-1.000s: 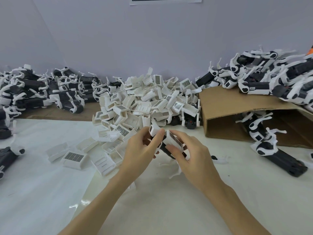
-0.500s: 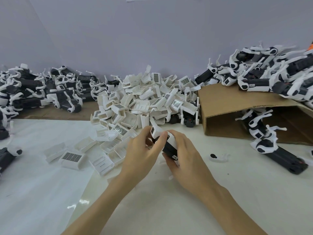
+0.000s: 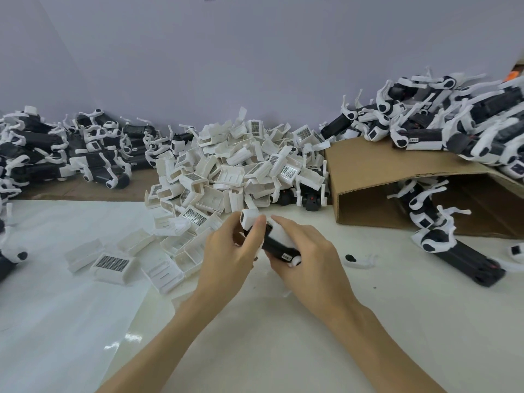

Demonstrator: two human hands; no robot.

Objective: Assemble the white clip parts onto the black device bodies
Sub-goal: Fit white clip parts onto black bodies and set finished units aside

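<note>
Head view is showing both hands meeting above the white counter (image 3: 368,321), just in front of the heap of loose white plastic clip shells (image 3: 241,168). The right hand (image 3: 309,259) is wrapping its fingers around a black oblong device body (image 3: 279,246), gripping it with its labelled end toward the camera. The left hand (image 3: 226,251) is pinching a small white rectangular clip part (image 3: 249,217) between thumb and fingertips, holding it against the far end of that body. Judging by this, the seating step is under way: the clip looks touching but not clearly pushed home. The next move is probably calling for aligned, firm pressure along the body while the right hand is bracing it.
</note>
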